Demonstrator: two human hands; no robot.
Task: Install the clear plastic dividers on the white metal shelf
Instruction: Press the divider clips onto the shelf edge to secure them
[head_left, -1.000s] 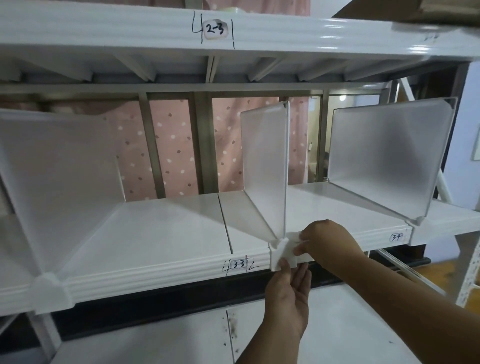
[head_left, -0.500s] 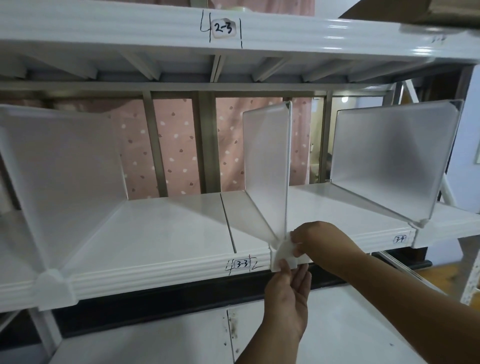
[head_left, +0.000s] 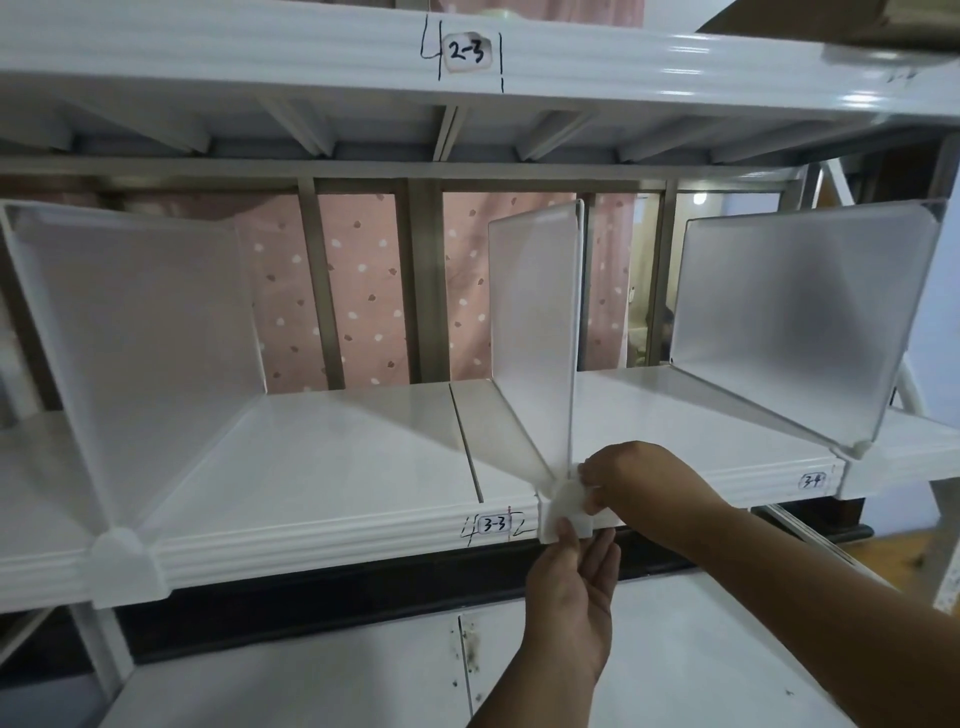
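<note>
pinching from below, my left hand (head_left: 569, 587) comes up under the shelf lip with the thumb pressed against the white foot clip (head_left: 563, 512) of the middle divider (head_left: 535, 338), fingers loosely spread behind it, so the clip has something to push against. my right hand (head_left: 639, 480) reaches in from the side, fingertips closed on the top of that same clip, steadying it where it hooks over the front edge of the white metal shelf (head_left: 337, 530). i judge the clip is being seated, just right of the 3-3 label (head_left: 493, 524). the divider stands upright, running back across the shelf board. further out, the left divider (head_left: 140, 332) and the right divider (head_left: 800, 322) already sit clipped on, well apart from my hands. behind everything hangs a pink dotted curtain (head_left: 358, 291).
</note>
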